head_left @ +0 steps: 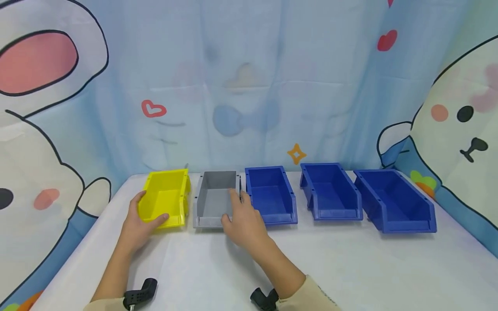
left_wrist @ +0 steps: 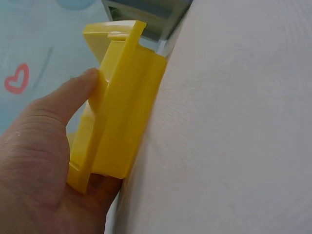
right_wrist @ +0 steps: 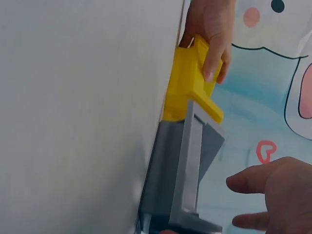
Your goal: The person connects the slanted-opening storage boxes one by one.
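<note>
In the head view, my left hand point(head_left: 138, 222) grips the yellow storage bin point(head_left: 162, 196) at the left end of a row. Its thumb lies over the front lip and its fingers are at the left side; the left wrist view shows the thumb point(left_wrist: 73, 95) against the rim and fingers partly hidden beneath. Beside it stands a grey storage bin point(head_left: 215, 201). My right hand point(head_left: 247, 222) is over that bin's right wall, fingers spread. In the right wrist view, thumb and a finger stay apart above the grey bin point(right_wrist: 187, 168), while another fingertip shows low at its edge.
Right of the grey bin stand three blue bins: one close beside it point(head_left: 272, 194), another point(head_left: 330, 192) across a gap, and the last point(head_left: 394, 201) angled at the far right. All rest on a white table point(head_left: 350, 268) before a printed curtain point(head_left: 249, 86).
</note>
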